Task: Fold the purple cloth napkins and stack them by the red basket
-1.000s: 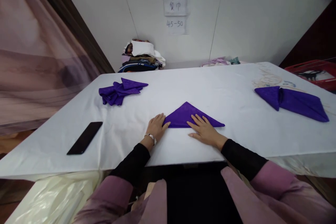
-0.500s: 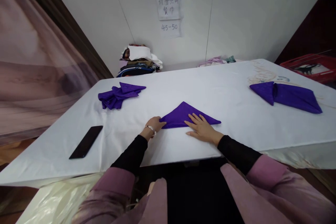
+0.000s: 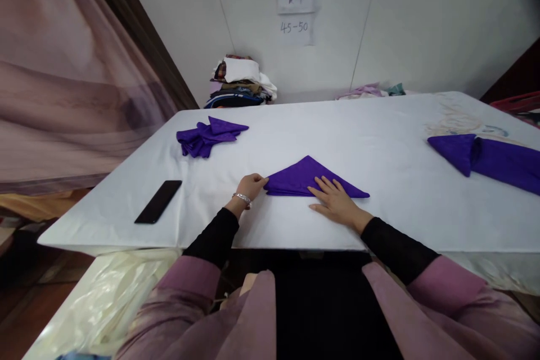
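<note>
A purple cloth napkin [image 3: 301,173], folded into a flat triangle with its peak pointing away from me, lies on the white table in front of me. My left hand [image 3: 252,187] pinches its left corner between thumb and fingers, a little above the tabletop. Flat on the napkin's right half rests my right hand [image 3: 335,201], fingers spread, its thumb near the front edge. The layers at the left corner have parted slightly.
The white-covered table [image 3: 270,225] holds a crumpled purple napkin [image 3: 211,136] at back left, a black phone [image 3: 158,201] at left, and a folded purple cloth [image 3: 506,158] at right. Stacked clothes [image 3: 240,83] stand by the wall, below a paper sign [image 3: 296,3].
My left hand has closed on the napkin's left corner and raised it slightly. My right hand stays on the cloth. The view has turned a little to the left.
</note>
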`<action>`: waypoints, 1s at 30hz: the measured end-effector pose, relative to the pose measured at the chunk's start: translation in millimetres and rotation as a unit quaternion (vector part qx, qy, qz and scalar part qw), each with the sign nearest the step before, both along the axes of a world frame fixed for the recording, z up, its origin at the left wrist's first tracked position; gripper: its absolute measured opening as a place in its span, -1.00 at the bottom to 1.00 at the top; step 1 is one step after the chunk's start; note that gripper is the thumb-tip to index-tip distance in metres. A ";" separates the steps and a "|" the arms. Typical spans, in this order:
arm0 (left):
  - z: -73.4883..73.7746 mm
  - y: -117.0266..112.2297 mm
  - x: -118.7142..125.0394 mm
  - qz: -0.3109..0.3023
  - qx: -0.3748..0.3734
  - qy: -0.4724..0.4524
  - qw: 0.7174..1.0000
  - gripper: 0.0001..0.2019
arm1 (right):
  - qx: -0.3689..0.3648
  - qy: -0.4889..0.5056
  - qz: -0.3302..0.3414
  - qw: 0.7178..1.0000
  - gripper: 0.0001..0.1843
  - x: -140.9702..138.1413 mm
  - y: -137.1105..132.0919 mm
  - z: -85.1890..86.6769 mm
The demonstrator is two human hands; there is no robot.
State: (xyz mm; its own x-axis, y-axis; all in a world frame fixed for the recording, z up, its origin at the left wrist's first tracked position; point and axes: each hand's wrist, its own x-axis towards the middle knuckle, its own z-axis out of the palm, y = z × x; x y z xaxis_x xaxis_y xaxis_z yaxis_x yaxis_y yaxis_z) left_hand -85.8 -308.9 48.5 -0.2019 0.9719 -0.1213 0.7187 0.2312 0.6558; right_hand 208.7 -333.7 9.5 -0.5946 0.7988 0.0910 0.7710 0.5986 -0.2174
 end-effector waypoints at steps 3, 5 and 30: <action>5.0 -2.9 2.0 0.018 0.025 -0.041 0.999 -0.76 | -0.006 0.003 -0.004 1.000 -0.31 0.7 0.1 -0.1; 10.1 -4.3 4.3 0.027 0.027 -0.064 0.997 -0.76 | -0.013 0.003 -0.005 1.000 -0.30 1.0 -0.3 1.2; -9.7 -24.8 0.0 0.067 0.061 -0.059 0.994 -0.83 | 0.049 0.031 0.030 0.998 -0.80 -130.6 37.0 35.8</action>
